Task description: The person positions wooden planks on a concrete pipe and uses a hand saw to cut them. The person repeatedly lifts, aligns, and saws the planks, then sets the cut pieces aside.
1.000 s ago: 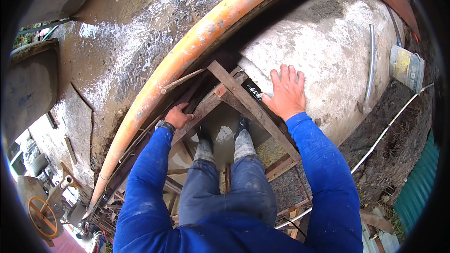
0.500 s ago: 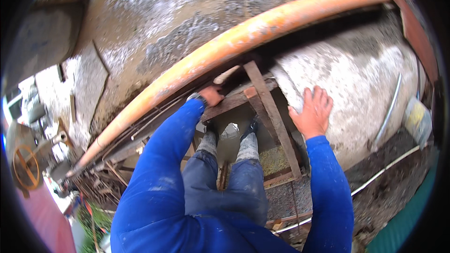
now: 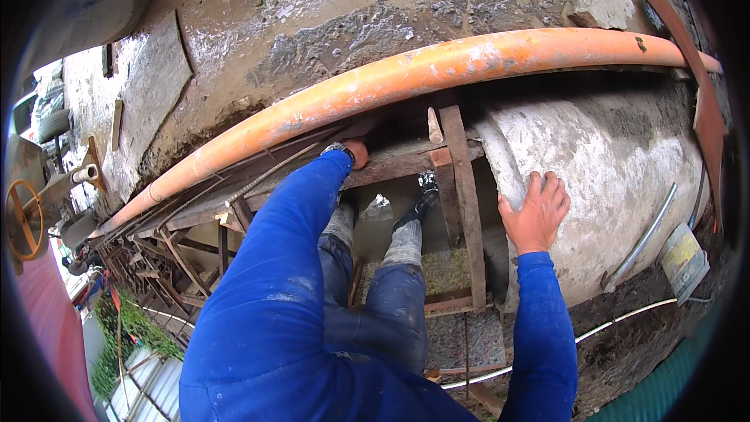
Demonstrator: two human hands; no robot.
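Note:
My left hand is closed over the far edge of a rough wooden beam in front of me, its fingertips hidden. My right hand lies open on the near end of a large pale concrete pipe, fingers stretched over its curved top. Between the hands, an upright-looking plank runs beside a shorter timber. Both of my legs are down among the timbers, one boot by muddy water.
A long orange pipe arches across beyond my hands. A metal tube and a stained box-like piece lie by the concrete pipe. Left are more timbers and an orange wheel. Wet mud spreads behind.
The view has shifted, so the orange pipe and concrete pipe sit lower in it. My left hand stays on the beam and my right hand on the concrete pipe.

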